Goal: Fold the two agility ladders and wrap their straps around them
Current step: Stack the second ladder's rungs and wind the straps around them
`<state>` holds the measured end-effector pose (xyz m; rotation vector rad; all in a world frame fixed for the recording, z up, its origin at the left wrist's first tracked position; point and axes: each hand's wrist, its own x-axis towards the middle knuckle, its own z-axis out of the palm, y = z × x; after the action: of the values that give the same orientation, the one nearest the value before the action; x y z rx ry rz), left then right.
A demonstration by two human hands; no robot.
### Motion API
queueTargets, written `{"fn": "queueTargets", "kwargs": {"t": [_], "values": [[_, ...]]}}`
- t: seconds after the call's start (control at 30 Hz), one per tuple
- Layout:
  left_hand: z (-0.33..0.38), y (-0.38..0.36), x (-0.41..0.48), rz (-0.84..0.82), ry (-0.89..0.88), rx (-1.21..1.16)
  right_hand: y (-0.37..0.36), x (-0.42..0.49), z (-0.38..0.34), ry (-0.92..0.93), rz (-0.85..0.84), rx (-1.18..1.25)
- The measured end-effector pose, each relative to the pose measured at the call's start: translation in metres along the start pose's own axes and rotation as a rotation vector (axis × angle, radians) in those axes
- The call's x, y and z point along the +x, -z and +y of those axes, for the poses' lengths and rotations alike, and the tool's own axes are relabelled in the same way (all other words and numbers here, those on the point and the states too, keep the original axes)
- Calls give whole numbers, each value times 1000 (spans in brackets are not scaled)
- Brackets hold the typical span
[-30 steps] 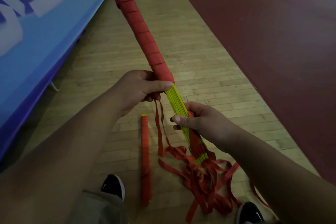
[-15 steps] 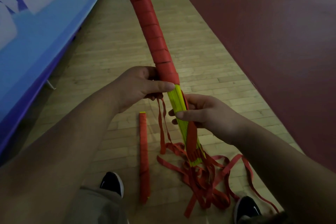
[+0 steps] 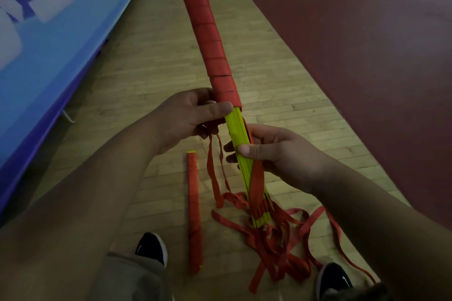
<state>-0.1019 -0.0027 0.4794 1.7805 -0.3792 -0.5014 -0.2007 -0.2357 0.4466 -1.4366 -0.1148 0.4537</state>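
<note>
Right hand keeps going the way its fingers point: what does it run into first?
The right hand grips the yellow rungs. Carrying them on leftward, it would probably meet the loose straps hanging under the left hand first; depth is unclear.

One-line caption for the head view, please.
Left hand and right hand grip the partly strap-wrapped ladder bundle; loose red strap trails on the wood floor beside a second wrapped ladder.

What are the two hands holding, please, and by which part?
Both hold the half-wrapped ladder bundle: the left hand grips it at the lower end of the red strap wrapping, the right hand pinches the bare yellow rungs just below.
</note>
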Motion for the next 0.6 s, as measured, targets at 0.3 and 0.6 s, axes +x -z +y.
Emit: {"fn": "queueTargets", "kwargs": {"t": [0.3, 0.6], "values": [[7, -3, -7, -52, -19, 99, -1, 1, 2, 17, -42, 73], [18, 17, -17, -133, 44, 389, 6, 3, 5, 34, -91, 110]]}}
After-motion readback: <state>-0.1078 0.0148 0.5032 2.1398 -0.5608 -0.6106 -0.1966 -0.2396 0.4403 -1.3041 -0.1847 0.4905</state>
